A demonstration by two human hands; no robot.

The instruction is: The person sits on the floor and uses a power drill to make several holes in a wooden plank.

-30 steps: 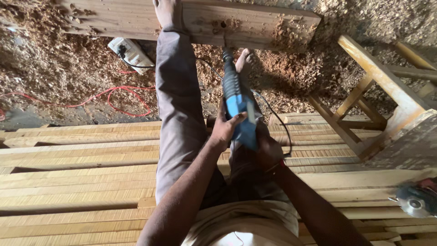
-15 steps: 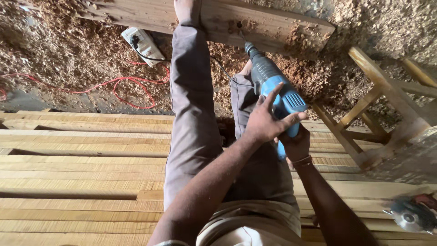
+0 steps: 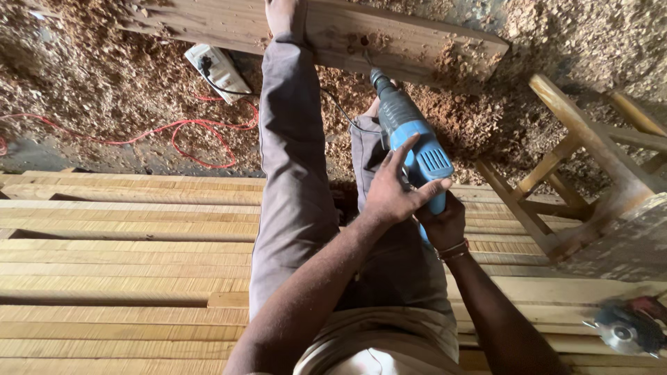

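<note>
A blue and grey power drill (image 3: 410,142) points away from me, its bit touching the thick wooden beam (image 3: 424,45) that lies across the sawdust floor. My left hand (image 3: 392,191) presses on the back of the drill's body. My right hand (image 3: 441,222) grips the drill's handle from below. My left foot (image 3: 281,14) rests on the beam, my leg in grey trousers stretched toward it. A small hole with wood dust shows in the beam beside the bit.
I sit on a stack of planks (image 3: 118,264). A red cable (image 3: 174,132) and a white power strip (image 3: 219,69) lie in the sawdust at left. A wooden stool frame (image 3: 583,167) stands at right; a circular-blade tool (image 3: 625,330) lies at lower right.
The drill has swung forward and up toward the beam, so its bit now meets the wood. Both hands moved with it; my view shifted a little.
</note>
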